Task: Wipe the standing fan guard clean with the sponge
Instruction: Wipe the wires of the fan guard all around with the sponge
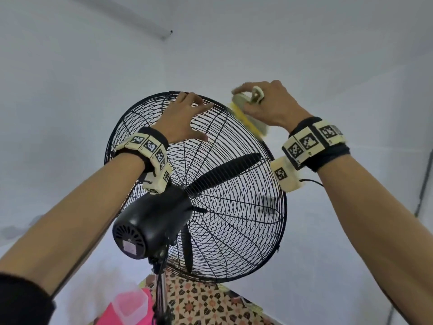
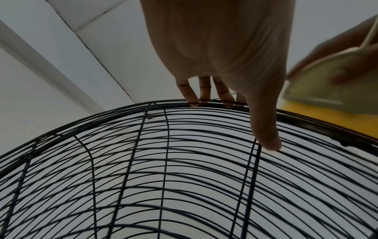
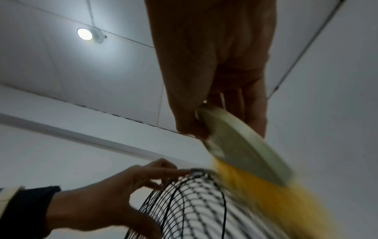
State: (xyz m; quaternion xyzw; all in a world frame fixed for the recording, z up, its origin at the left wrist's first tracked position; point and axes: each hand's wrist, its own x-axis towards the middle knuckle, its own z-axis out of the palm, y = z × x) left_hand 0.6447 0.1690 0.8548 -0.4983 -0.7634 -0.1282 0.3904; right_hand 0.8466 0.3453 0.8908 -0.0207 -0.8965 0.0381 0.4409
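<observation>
The black wire fan guard (image 1: pixel 236 214) faces away from me, and I see it from behind. My left hand (image 1: pixel 185 118) lies on its top rim with the fingers stretched over the rim (image 2: pixel 171 103) and the thumb (image 2: pixel 267 134) pressing on the wires. My right hand (image 1: pixel 269 104) grips a cream plastic holder (image 3: pixel 241 145) with a yellow sponge (image 1: pixel 242 117) under it. The sponge (image 3: pixel 266 194) touches the guard's upper right edge and is motion-blurred. From the left wrist the sponge (image 2: pixel 327 118) shows just right of the thumb.
The black motor housing (image 1: pixel 152 221) and fan blades (image 1: pixel 225 172) sit behind the wires, above the metal pole (image 1: pixel 161 296). A pink container (image 1: pixel 131 303) and a patterned surface (image 1: pixel 206 303) lie below. White walls surround the fan; a ceiling lamp (image 3: pixel 84 34) glows overhead.
</observation>
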